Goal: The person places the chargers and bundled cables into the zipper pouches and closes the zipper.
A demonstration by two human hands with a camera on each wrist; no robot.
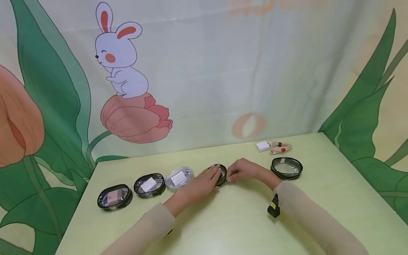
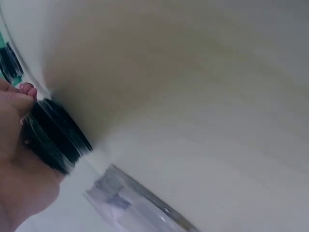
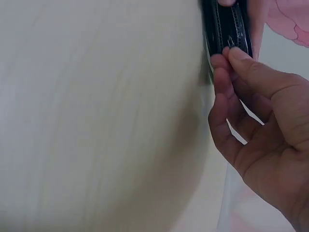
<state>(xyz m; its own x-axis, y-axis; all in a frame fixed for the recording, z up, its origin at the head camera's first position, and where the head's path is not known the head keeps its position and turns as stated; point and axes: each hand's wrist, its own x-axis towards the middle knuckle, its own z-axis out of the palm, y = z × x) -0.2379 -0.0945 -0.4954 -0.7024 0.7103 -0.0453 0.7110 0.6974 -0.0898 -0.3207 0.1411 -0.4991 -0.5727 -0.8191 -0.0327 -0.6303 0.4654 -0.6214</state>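
A small black-edged zip case lies on the table under my left hand, whose fingers stretch over its clear top. The left hand holds it steady, thumb against its side in the right wrist view. At the near right end of the case, my right hand pinches the zipper pull between thumb and forefinger. The pull is mostly hidden by these fingertips. Two zipper lines run along the black side band in the right wrist view. The case's contents are covered by the left hand.
Left of the hands stand a white-edged case and a black-edged case, each with a white charger, then a black-edged case with a pink one. Rightward are another black-edged case, a white charger and a coiled pink cable.
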